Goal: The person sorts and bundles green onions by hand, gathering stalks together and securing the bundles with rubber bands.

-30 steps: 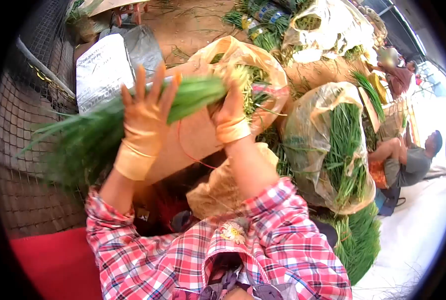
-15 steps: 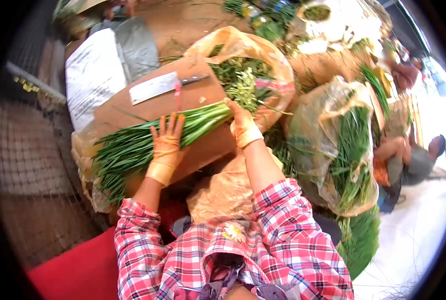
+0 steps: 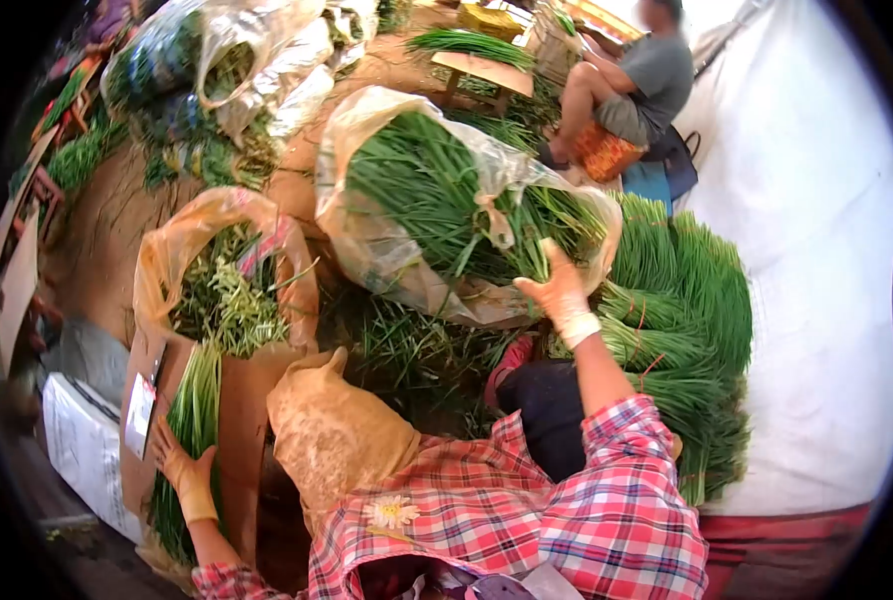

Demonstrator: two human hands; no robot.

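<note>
My left hand (image 3: 186, 478), in an orange glove, lies with fingers spread on a bunch of long green stalks (image 3: 198, 400). That bunch rests on a brown board (image 3: 241, 425), beside a cleaver-like blade (image 3: 139, 415) with a dark handle. To the right, my right hand (image 3: 561, 290), also gloved, reaches to the edge of a clear plastic bag (image 3: 366, 245) full of green stalks (image 3: 416, 190). Its thumb and fingers are around some stalk ends at the bag's opening.
An orange-tinted bag (image 3: 151, 265) of trimmings stands behind the board. Tied green bundles (image 3: 681, 300) are stacked at the right, beside a white sheet (image 3: 816, 300). A seated person (image 3: 656, 80) is at the back, near a low stand with stalks (image 3: 481, 68).
The view has turned to the right. The bunch now lies on the board under my left hand. My right hand has left its pale end and moved to the clear bag.
</note>
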